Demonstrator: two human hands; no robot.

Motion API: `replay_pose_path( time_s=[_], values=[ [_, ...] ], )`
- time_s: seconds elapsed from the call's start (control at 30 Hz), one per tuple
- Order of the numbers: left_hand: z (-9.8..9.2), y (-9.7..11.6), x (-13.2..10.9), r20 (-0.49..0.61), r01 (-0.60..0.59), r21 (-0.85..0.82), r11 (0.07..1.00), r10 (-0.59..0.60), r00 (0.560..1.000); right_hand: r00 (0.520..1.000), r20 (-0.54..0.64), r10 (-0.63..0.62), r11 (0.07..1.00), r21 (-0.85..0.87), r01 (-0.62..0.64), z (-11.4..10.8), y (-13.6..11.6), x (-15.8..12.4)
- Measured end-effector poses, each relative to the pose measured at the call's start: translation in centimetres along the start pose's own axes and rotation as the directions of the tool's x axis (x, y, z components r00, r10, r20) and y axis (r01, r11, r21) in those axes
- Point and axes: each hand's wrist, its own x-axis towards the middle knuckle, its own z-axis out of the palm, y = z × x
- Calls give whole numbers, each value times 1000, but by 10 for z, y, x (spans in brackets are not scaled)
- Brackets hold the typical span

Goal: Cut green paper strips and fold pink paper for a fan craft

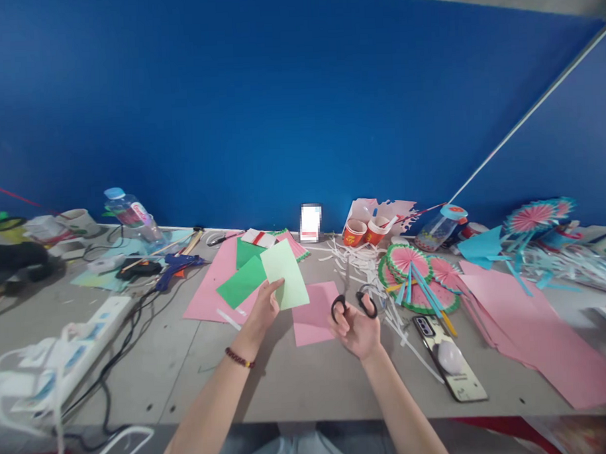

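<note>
My left hand (pixel 264 308) pinches the lower edge of a light green paper sheet (pixel 286 275) and holds it up above the grey table (pixel 298 379). My right hand (pixel 359 329) grips black-handled scissors (pixel 354 303), fingers through the loops, blades pointing away toward the paper scraps. A small pink paper square (pixel 313 316) lies on the table between the two hands. Darker green sheets (pixel 242 282) rest on a large pink sheet (pixel 210 286) just left of the held paper.
A phone (pixel 449 357) lies right of my right hand. Pink and green paper fans (pixel 417 276), white paper strips (pixel 356 258), two red cups (pixel 365 231) and pink sheets (pixel 525 325) fill the right. A glue gun (pixel 178 264), water bottle (pixel 131 213), power strip (pixel 76 347) and cables sit left.
</note>
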Motion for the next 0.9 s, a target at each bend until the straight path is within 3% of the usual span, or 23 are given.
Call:
replay_pose_path(
  time_s=[0.1, 0.2, 0.27, 0.33, 0.4, 0.47, 0.53, 0.63, 0.7, 0.8, 0.9],
  values=[
    [0, 4, 3, -1, 30, -42, 999, -30, 1000, 991, -96, -94, 993, 68, 101, 2, -5, 1],
    [10, 6, 2, 135, 197, -140, 970, -179, 975, 986, -130, -103, 989, 89, 115, 0, -6, 3],
    [17, 4, -1, 237, 288, -85, 954, -261, 936, 985, -141, -98, 990, 91, 112, -2, -5, 3],
    [22, 1, -3, 290, 199, 85, 976, -215, 932, 983, -153, -102, 989, 92, 117, -2, -4, 4],
    [25, -4, -4, 330, -22, 288, 957, -78, 941, 981, -165, -106, 988, 95, 123, -2, -4, 4],
    [25, -9, -6, 352, -204, 480, 853, 26, 936, 978, -181, -107, 988, 95, 125, -2, -4, 4],
    [24, -11, -7, 360, -310, 627, 715, 87, 929, 975, -196, -101, 989, 85, 119, -3, -4, 4],
    [23, -8, -10, 378, -407, 737, 540, 170, 910, 972, -213, -97, 993, 50, 110, -3, -4, 4],
    [23, -3, -12, 371, -424, 767, 482, 207, 905, 969, -222, -104, 994, 19, 111, -3, -4, 5],
    [23, 4, -13, 363, -417, 758, 502, 206, 909, 967, -226, -114, 993, -28, 111, -3, -4, 5],
    [21, 6, -10, 392, -410, 668, 621, 174, 903, 967, -222, -121, 993, -45, 114, -3, -3, 5]
  ],
)
